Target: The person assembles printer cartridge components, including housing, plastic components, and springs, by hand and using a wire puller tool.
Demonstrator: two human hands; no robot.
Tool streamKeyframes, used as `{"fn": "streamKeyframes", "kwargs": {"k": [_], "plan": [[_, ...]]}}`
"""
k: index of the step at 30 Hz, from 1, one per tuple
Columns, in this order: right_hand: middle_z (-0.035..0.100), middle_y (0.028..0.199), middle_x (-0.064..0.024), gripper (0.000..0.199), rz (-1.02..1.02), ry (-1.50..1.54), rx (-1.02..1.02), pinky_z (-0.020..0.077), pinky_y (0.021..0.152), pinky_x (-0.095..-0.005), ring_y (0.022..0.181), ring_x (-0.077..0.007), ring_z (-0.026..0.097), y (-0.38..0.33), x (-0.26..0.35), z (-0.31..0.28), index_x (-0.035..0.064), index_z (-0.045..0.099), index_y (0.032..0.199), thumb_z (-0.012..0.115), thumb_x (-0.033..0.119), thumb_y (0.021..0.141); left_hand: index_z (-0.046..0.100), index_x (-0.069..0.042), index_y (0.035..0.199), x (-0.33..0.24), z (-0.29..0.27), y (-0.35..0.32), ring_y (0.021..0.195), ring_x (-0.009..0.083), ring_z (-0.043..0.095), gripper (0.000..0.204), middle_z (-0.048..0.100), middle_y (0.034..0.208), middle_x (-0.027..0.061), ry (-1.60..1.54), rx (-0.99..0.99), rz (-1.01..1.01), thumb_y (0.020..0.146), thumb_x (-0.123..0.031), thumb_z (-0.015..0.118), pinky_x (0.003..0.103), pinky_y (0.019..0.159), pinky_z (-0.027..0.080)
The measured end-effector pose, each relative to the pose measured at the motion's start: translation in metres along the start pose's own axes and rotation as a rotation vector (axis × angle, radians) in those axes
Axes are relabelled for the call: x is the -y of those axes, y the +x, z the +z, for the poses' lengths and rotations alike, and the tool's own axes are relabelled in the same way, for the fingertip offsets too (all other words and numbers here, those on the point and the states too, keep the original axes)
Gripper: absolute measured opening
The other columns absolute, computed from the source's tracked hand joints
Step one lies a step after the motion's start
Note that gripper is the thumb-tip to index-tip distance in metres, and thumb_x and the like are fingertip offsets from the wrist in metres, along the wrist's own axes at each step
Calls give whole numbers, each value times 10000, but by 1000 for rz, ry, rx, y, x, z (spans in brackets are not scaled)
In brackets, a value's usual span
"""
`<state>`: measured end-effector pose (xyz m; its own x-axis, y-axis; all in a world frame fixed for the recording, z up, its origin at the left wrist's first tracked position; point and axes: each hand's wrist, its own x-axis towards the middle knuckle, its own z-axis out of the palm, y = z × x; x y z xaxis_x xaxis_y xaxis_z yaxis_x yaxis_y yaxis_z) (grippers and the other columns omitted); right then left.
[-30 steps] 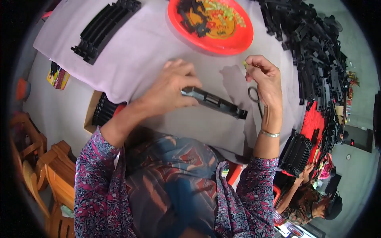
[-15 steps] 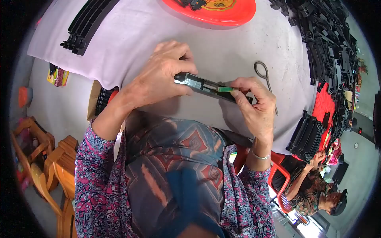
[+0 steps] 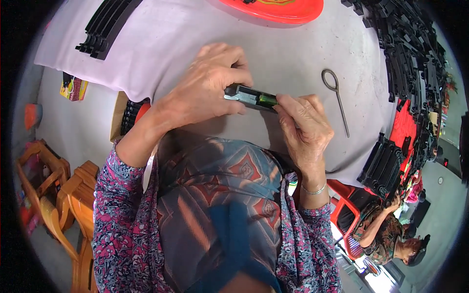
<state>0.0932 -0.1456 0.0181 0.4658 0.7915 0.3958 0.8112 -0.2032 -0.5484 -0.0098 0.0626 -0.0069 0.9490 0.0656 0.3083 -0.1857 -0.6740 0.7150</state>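
A narrow black plastic part (image 3: 252,94), shaped like an open channel, is held slightly tilted above the cloth in front of my body. My left hand (image 3: 207,80) grips its left end between thumb and fingers, beside a shiny silvery strip (image 3: 236,96). A green piece (image 3: 267,99) sits inside the channel toward the right. At that right end my right hand (image 3: 307,124) pinches the part, its fingertips against the green piece and hiding the tip. To the right, a metal rod with a looped end (image 3: 343,113) lies on the cloth.
Curved black strips (image 3: 110,27) lie at the far left, and a red plate (image 3: 293,18) at the back. Heaped black parts (image 3: 415,68) and a black stack (image 3: 381,166) line the right side. Wooden chairs (image 3: 80,195) stand left; a co-worker (image 3: 381,227) sits at lower right.
The green piece now sits lower inside the channel. My right hand has moved left, closer to my left hand. The looped rod shows fully, no longer partly behind my right hand.
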Motion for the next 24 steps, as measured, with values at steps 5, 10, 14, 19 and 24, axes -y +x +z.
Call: {"fn": "streamKeyframes", "kwargs": {"k": [5,10,14,19,24], "plan": [[646,793,-67,332,-33,11,13,452,691,-342,754,-237,556,2,-3,2,44,685,981,716,-44,663,665,-44,856,0,0,-1,966,258,508,302,546,915,54,50,-17,65,625,-176,807,392,948,353],[681,795,-68,251,109,80,21,471,698,-332,727,-223,572,6,-4,1,48,710,942,737,-17,701,674,-40,914,-6,0,18,924,271,518,267,547,860,76,-50,188,17,764,-259,705,389,896,380],[695,790,-66,214,179,168,-4,484,690,-322,709,-208,579,7,-6,4,53,725,926,753,4,719,690,-42,927,-7,4,33,869,278,527,237,544,824,93,-76,319,-44,804,-241,655,401,811,407],[702,822,-64,247,220,270,46,496,673,-307,725,-180,592,6,-11,4,61,727,961,754,5,722,701,-33,874,-9,7,32,847,280,538,208,544,790,94,-5,309,-18,794,-219,652,405,767,414],[676,867,-90,293,299,308,74,493,639,-306,707,-176,598,12,-6,5,52,700,1013,737,-5,728,707,-22,842,-11,3,33,825,279,541,196,542,758,94,2,278,-28,774,-197,654,397,752,416]]}}
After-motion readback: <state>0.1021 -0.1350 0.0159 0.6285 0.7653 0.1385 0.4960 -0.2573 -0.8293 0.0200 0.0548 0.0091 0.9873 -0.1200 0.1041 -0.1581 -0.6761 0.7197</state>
